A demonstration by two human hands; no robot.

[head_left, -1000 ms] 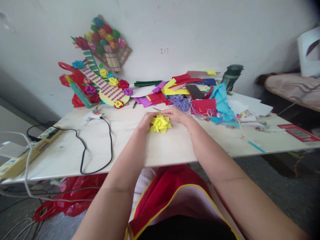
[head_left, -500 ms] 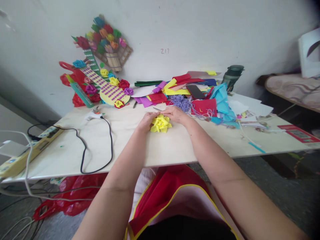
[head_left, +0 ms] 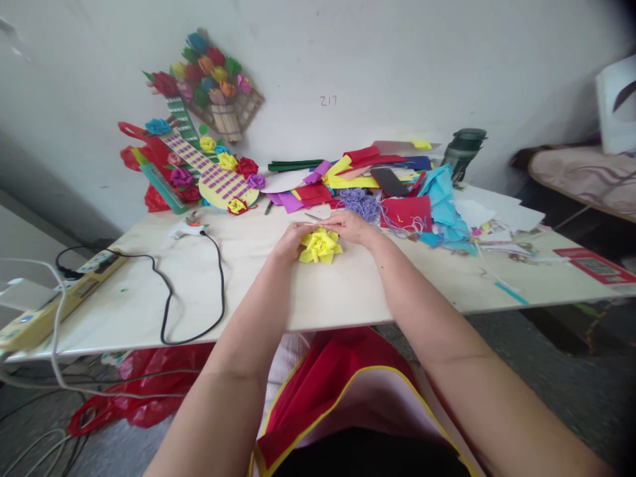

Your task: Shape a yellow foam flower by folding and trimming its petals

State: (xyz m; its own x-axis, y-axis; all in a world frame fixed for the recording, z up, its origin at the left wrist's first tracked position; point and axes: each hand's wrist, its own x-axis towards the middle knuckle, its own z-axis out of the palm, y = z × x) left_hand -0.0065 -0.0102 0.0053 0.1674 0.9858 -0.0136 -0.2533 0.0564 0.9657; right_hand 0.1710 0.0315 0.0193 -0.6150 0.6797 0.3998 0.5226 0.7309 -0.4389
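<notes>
A yellow paper flower (head_left: 320, 246) with a folded, layered centre is between my two hands above the table's middle. My left hand (head_left: 292, 241) is closed at the flower's left and far edge, the fingertips pinching there. From the other side my right hand (head_left: 352, 227) reaches in, its fingers curled and meeting the left fingertips behind the petals. A thin pointed metal blade (head_left: 313, 217) sticks out leftward from the right fingers; its handle is hidden in the hand. The flower's underside cannot be seen.
Behind my hands lie purple yarn (head_left: 360, 204), coloured paper sheets (head_left: 313, 195) and a phone (head_left: 388, 181). A dark bottle (head_left: 463, 154) stands back right. At left are a glue gun (head_left: 186, 226) with its black cord, a power strip (head_left: 74, 291) and a flower-decorated paper guitar (head_left: 228, 180).
Almost nothing differs. Both hands stay around the flower with barely any finger movement, and the view has shifted very slightly.
</notes>
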